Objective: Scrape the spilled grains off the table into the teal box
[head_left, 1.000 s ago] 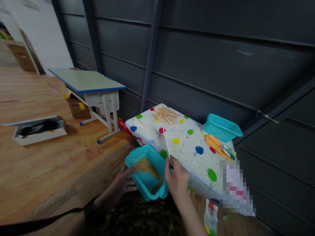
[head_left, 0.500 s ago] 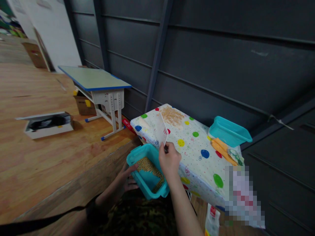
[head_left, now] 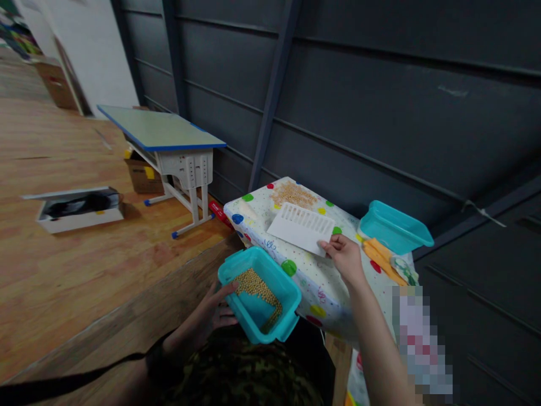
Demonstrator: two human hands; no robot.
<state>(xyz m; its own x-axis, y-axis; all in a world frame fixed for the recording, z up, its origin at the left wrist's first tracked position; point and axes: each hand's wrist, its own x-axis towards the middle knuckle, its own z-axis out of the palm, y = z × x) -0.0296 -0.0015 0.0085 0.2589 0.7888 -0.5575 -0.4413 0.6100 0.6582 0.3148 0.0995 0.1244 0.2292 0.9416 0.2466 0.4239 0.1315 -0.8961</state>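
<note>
OK, right hand [head_left: 346, 260] is pinched on the near right corner of a white slotted sheet [head_left: 298, 230], slots on the side away from the body; can't tell if it touches the table [head_left: 256, 230]. Left hand [head_left: 217, 304] is clamped on a turquoise tub [head_left: 276, 275], thumb over the rim, fingers under the outer wall. Tub sits to the right of that hand, holding tan beans [head_left: 257, 287] in a band from the thumb toward the near end, part of the floor bare. Beyond the right hand, ahead-left: loose tan heap [head_left: 292, 195] on the table. Ahead-right of it: second turquoise tub [head_left: 395, 228], orange cloth [head_left: 382, 260] just beside. Far left of the left hand, on the floor: open white box [head_left: 82, 216], dark stuff inside.
</note>
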